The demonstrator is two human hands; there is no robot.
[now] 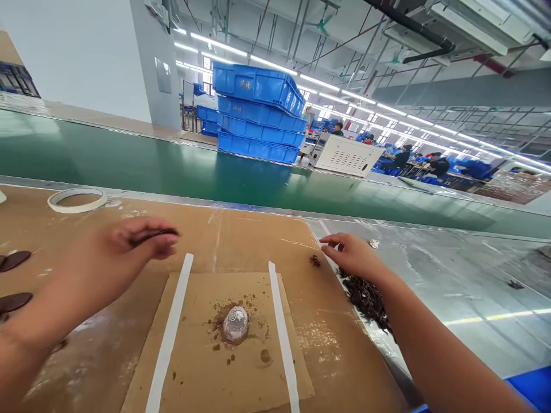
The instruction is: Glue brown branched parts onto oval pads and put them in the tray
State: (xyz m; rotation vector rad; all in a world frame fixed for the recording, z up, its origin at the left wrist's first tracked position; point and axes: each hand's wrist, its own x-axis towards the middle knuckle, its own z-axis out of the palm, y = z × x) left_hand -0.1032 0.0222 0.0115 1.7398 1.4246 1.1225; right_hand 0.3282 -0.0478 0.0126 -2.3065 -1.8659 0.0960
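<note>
My left hand (138, 244) is closed on a thin dark disc, over the left part of the brown board. Dark oval discs (15, 261) lie at the far left. My right hand (350, 252) hovers at the board's right edge, thumb and fingertips close together; what they hold, if anything, is too small to tell. Below it is a pile of small dark pieces (368, 298), with a little clump (315, 261) to its left. Between the hands, a clear shiny dome (235, 324) sits on a stained cardboard sheet (224, 378) taped down by two white strips.
A roll of white tape (77, 201) lies at the board's back left. Behind runs a green conveyor belt (172, 166). Stacked blue crates (258, 115) and a white metal box (345, 155) stand beyond it. People sit working in the distance.
</note>
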